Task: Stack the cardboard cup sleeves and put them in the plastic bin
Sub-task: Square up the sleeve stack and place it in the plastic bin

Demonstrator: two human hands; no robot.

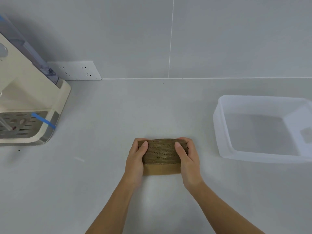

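A stack of flattened brown cardboard cup sleeves [161, 154] stands on edge on the grey counter, near the middle of the head view. My left hand [136, 157] grips its left end, thumb laid over the top. My right hand [186, 157] grips its right end the same way. The corrugated edges face up and several sleeves are pressed together between my palms. A translucent plastic bin [221, 132] sits to the right on the counter, apart from the stack, with nothing visible inside it.
A cream drinks machine [33, 92] with a metal drip tray [22, 124] and blue tape stands at the left. A white wall socket plate [76, 70] is behind it. The tiled wall meets the counter at the back.
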